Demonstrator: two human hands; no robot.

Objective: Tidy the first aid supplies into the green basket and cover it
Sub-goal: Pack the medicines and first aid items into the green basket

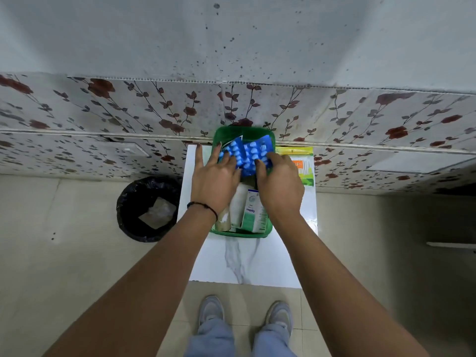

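A green basket (240,234) stands on a small white marble-patterned table (247,264). Inside lie a white and green medicine box (251,215), a white roll (238,202) and a brownish item at the near left. Blue blister packs (251,153) sit at the far end of the basket. My left hand (215,180) rests on the left pack with fingers spread. My right hand (279,184) pinches the near edge of the right pack. A yellow and green packet (305,166) lies on the table to the right of the basket.
A black-lined bin (148,208) stands on the floor left of the table. A floral-tiled wall (103,119) rises right behind the table. My shoes (246,315) are at the table's near edge. A white bar (450,245) juts in at the right.
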